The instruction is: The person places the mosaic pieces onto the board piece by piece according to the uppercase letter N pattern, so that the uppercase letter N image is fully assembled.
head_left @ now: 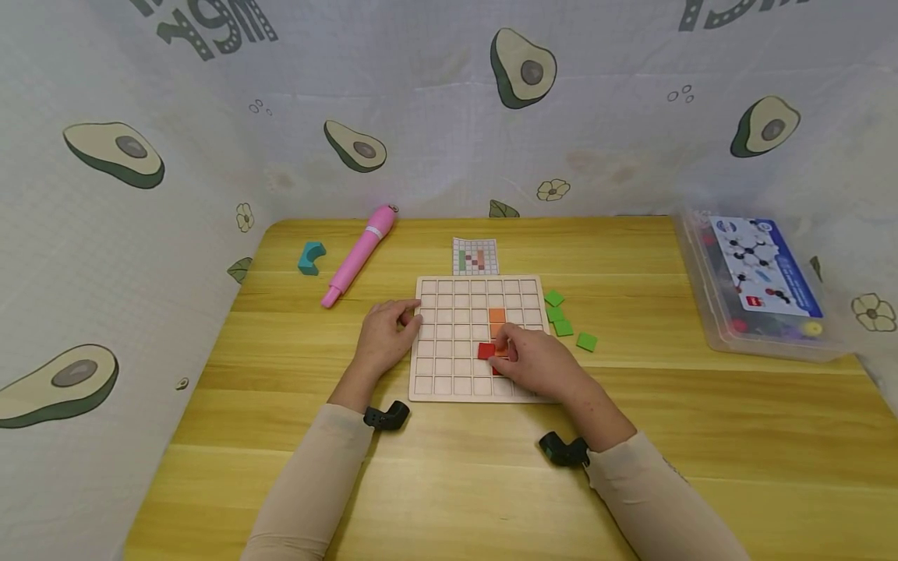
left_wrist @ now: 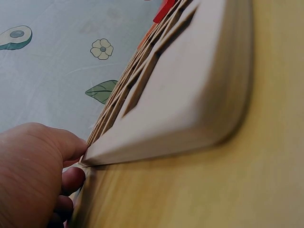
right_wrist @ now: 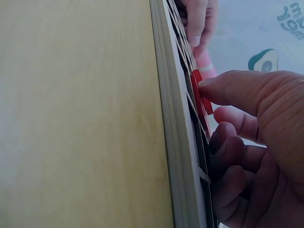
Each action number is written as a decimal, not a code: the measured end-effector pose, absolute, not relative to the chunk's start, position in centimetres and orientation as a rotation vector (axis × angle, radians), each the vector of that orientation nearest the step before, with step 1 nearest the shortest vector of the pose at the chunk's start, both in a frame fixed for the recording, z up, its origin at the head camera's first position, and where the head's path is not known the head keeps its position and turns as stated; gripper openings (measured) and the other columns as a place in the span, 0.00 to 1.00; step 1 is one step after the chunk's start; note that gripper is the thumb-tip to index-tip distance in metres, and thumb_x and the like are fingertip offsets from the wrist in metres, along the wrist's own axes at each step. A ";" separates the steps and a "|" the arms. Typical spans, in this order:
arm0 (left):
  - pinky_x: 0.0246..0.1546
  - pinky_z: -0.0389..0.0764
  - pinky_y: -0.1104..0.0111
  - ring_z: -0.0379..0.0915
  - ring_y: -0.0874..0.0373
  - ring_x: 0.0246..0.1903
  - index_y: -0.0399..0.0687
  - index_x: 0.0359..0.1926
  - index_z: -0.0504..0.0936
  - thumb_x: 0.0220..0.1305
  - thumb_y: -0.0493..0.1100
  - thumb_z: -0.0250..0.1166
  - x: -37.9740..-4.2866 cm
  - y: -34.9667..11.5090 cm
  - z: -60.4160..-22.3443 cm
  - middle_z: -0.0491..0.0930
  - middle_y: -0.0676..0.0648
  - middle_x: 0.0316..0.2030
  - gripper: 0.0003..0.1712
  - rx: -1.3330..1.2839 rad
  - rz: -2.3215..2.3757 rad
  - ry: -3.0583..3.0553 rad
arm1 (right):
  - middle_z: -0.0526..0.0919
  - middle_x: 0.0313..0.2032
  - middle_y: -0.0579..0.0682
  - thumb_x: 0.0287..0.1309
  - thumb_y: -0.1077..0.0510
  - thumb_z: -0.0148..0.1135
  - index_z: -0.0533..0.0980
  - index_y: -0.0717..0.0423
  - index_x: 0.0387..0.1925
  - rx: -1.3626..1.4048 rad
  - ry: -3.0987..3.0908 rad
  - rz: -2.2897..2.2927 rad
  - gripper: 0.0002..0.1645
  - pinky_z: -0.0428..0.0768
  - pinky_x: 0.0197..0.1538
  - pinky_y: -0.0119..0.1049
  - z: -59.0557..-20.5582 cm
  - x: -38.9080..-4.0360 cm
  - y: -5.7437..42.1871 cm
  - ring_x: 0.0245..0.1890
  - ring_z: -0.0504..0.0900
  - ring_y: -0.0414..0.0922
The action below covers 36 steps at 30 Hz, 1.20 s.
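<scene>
A pale wooden grid board lies flat on the table. My left hand rests at its left edge, fingertips touching the side; the left wrist view shows the thumb against the board. My right hand is over the board's lower right, pinching a red square tile between thumb and fingers. In the right wrist view the thumb presses on this red tile. Another red tile peeks out below the hand. Orange tiles sit in a column above, partly covered by the fingers.
Several green tiles lie right of the board. A printed grid card touches its top side. Farther left are a pink stick-shaped object and a teal arched block. A clear plastic box stands at the right.
</scene>
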<state>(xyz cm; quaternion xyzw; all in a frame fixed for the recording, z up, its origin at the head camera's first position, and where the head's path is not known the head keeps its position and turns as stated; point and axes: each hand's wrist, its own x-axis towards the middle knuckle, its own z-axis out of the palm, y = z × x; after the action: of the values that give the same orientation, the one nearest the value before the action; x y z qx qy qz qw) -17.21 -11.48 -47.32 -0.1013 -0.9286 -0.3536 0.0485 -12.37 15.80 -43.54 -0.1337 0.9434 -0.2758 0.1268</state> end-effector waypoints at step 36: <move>0.48 0.73 0.59 0.74 0.49 0.42 0.48 0.59 0.85 0.71 0.47 0.63 -17.2 -11.4 -47.2 0.83 0.47 0.35 0.19 -0.309 -1.086 -2.821 | 0.74 0.23 0.43 0.65 0.50 0.67 0.83 0.47 0.48 -0.504 2.761 -0.785 0.12 0.68 0.30 0.35 -43.7 -12.4 15.9 0.24 0.69 0.41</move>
<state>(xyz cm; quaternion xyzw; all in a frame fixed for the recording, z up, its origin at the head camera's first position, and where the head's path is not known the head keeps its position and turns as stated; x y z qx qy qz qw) -17.17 -11.45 -47.25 -0.1014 -0.9271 -0.3571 0.0516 -12.45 15.93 -43.73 -0.1718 0.9413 -0.2677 0.1135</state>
